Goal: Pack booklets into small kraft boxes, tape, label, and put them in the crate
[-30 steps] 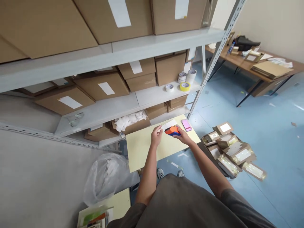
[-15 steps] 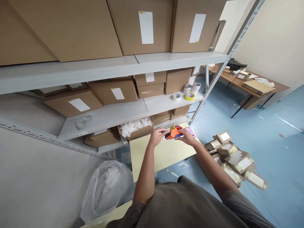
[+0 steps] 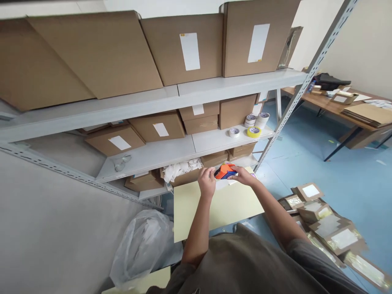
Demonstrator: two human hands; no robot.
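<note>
Over the pale yellow tabletop (image 3: 192,204), an orange and blue tape dispenser (image 3: 226,171) is held up between my two hands. My right hand (image 3: 244,176) grips its right side, thumb and fingers closed on it. At its dark left end, my left hand (image 3: 207,181) has the fingers curled and pinched together against the dispenser; the fingertips are partly hidden. A small part of a purple-edged item shows on the tabletop behind my right wrist.
A grey metal shelf (image 3: 147,153) with cardboard boxes (image 3: 196,73) stands in front, with a yellow tape roll (image 3: 254,132) and white rolls on it. A clear plastic bag (image 3: 143,245) is at lower left. Parcels (image 3: 330,228) lie on the blue floor at right, beyond them a wooden table (image 3: 367,114).
The view has tilted up and shifted. The dispenser has turned in my hands, showing more of its blue side, and my left hand is more upright with its fingers curled tighter.
</note>
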